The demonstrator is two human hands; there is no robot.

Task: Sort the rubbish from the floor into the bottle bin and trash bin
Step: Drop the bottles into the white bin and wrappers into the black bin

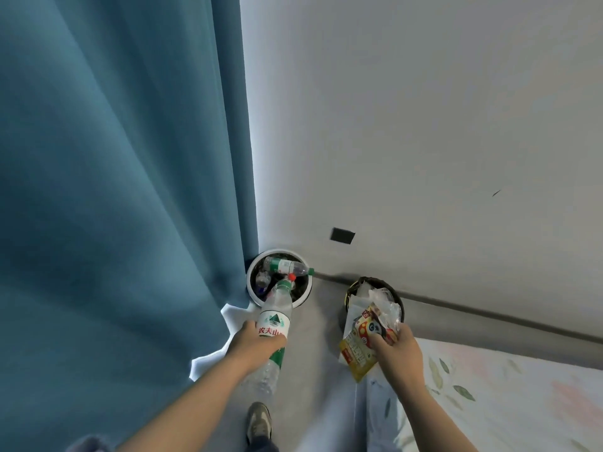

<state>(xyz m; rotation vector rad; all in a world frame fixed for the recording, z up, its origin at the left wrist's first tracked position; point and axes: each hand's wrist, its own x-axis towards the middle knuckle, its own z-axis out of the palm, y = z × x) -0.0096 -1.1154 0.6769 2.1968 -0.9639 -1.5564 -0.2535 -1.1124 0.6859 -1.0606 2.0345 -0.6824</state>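
Head view — left grip (pixel 257 342) holds a water bottle (pixel 275 308) near the bottle bin (pixel 249 285) — right grip (pixel 396 349) clutches wrappers (pixel 359 340)

The curtain (pixel 114 190) on the left was teal blue. The wall (pixel 424 109) on the right was pale grey-white, with a small black plate (pixel 342 235). The far bottle bin (pixel 257 301) had a white rim and a dark inside, and a binned bottle (pixel 287 266) bore a green label and green cap. The trash bin (pixel 378 280) to its right was black. The near clear bottle (pixel 274 321) carried a white label with a green mountain mark and red characters. The wrapper (pixel 359 347) was yellow and red with a panda print. The bedsheet (pixel 505 402) at near right was white with green leaves and pink blotches. The floor (pixel 313 370) was grey.
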